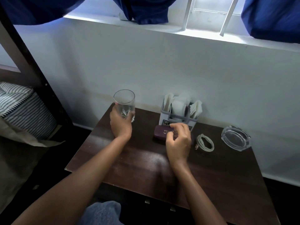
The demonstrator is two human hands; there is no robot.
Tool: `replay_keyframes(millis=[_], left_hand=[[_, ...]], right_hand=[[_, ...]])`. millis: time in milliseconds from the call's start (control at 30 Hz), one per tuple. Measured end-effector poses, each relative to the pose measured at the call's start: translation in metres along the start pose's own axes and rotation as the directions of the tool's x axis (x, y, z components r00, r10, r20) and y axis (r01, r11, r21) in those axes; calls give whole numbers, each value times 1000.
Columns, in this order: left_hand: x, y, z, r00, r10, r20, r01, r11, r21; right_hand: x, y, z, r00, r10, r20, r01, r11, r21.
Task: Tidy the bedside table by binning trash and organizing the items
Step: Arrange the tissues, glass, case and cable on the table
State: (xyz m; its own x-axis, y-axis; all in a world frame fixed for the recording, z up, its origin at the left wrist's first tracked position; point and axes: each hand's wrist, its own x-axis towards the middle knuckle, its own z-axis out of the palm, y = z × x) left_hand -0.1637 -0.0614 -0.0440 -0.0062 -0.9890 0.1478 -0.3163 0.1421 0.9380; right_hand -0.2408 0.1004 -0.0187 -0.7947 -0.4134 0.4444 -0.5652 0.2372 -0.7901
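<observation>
Hands: left (pixel 121 123) grips upright glass (pixel 124 103); right (pixel 178 140) on case (pixel 163 133).

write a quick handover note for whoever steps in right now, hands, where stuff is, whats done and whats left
Left hand: wrapped around the clear glass at the table's far left corner; whether it is lifted or resting there is unclear.
Right hand: fingers curled over the purple case, which lies flat in front of the grey organizer.
Organizer stands by the wall, stuffed with white paper or tissue.
Coiled cable lies right of the case; glass ashtray sits further right.
Done: no loose trash visible on the table.
Left: place the glass, settle the case, probably stow the cable. No bin is in view.
</observation>
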Motion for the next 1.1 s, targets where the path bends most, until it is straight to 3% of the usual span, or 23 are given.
replay_keyframes(millis=[100, 233, 333, 400, 467, 600, 667, 800, 967, 1100], left_hand=[[-26, 17, -5, 995, 66, 71, -64, 997, -41], [-58, 59, -8, 955, 188, 228, -174, 981, -82], [-87, 85, -5, 903, 314, 293, -317, 948, -39], [-107, 92, 3, 858, 376, 350, -405, 914, 9], [-127, 95, 14, 811, 406, 422, -469, 882, 52], [-163, 98, 39, 739, 457, 495, -548, 836, 45], [-181, 95, 51, 671, 518, 530, -620, 785, 18], [-213, 78, 73, 515, 640, 570, -831, 536, 149], [-226, 53, 93, 490, 597, 635, -867, 413, 280], [-222, 46, 108, 469, 592, 655, -878, 391, 276]], right_hand=[[4, -10, -4, 997, 80, 17, -81, 989, 126], [14, -16, -22, 967, 182, 180, -224, 942, 250], [29, -18, -49, 891, 276, 360, -432, 761, 484], [37, -15, -69, 835, 262, 483, -531, 613, 585], [39, -8, -87, 825, 252, 506, -540, 618, 571], [43, 15, -116, 873, 353, 337, -479, 750, 456], [50, 28, -135, 861, 409, 301, -508, 710, 489], [78, 56, -164, 837, 542, 75, -474, 650, 595], [110, 94, -181, 842, 503, -195, -402, 826, 395], [118, 115, -182, 814, 541, -213, -436, 810, 392]])
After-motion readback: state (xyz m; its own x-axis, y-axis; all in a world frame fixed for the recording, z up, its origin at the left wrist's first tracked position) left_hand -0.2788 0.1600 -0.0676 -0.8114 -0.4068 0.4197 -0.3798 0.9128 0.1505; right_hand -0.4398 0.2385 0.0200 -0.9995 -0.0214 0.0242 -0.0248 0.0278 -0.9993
